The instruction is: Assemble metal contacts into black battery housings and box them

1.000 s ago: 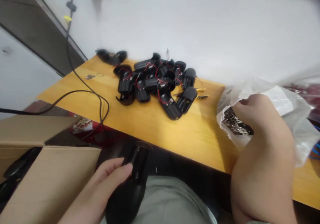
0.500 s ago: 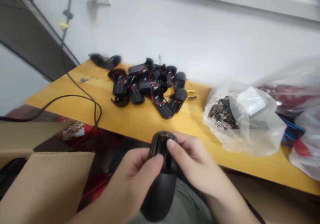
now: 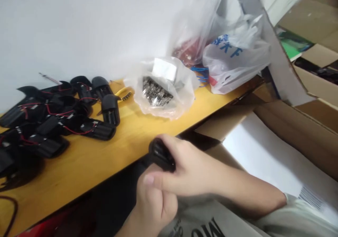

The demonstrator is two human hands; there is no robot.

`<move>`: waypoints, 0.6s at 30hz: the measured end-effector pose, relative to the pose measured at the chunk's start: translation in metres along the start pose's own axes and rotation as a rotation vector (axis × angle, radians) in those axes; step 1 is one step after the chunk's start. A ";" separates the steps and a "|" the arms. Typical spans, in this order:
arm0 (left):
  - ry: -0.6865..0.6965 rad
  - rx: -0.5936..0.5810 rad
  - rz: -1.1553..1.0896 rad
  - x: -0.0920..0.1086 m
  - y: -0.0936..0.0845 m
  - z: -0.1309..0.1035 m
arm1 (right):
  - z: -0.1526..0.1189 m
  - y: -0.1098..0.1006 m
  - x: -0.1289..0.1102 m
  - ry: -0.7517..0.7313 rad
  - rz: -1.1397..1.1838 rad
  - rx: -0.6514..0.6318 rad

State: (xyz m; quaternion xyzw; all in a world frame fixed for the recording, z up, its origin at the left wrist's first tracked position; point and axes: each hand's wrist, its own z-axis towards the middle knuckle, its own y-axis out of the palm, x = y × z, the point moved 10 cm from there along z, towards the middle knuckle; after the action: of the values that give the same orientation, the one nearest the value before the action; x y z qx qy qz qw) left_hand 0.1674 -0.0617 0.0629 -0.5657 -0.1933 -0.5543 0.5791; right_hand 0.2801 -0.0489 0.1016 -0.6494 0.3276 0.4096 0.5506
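Head view: right hand (image 3: 186, 164) and left hand (image 3: 157, 201) clasp the black battery casing (image 3: 161, 154) by the bench's (image 3: 139, 129) front edge, seemingly steadying it.

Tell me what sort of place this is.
Probably an assembly workspace: black rounded plastic casings with thin red wires lie heaped on a yellow wooden table, beside a translucent plastic bag of small dark shiny pieces.

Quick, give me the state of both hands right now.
Left hand: closed, apparently around the near end of the black casing; its grip is partly hidden.
Right hand: closed against the casing's side, holding it.
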 end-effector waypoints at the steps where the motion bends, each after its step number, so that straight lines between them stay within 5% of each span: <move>1: 0.074 -0.094 -0.025 0.004 0.011 0.002 | -0.008 -0.005 0.008 0.060 0.001 -0.022; 5: 0.133 -0.362 -0.006 -0.001 0.038 0.002 | -0.043 -0.040 0.033 0.237 -0.047 -0.001; 9: -0.007 -0.401 -0.041 -0.023 0.046 0.003 | -0.074 -0.097 0.066 0.348 -0.299 0.153; 15: 0.040 -0.370 -0.008 -0.032 0.060 0.011 | -0.139 -0.165 0.149 0.628 -0.400 0.115; 18: 0.041 -0.401 0.049 -0.040 0.066 0.010 | -0.177 -0.210 0.187 0.824 -0.521 0.244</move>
State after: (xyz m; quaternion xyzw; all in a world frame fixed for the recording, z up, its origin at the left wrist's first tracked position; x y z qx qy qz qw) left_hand 0.2160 -0.0532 0.0027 -0.6629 -0.0534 -0.5786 0.4722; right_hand 0.5784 -0.1809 0.0384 -0.7482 0.3906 -0.0733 0.5313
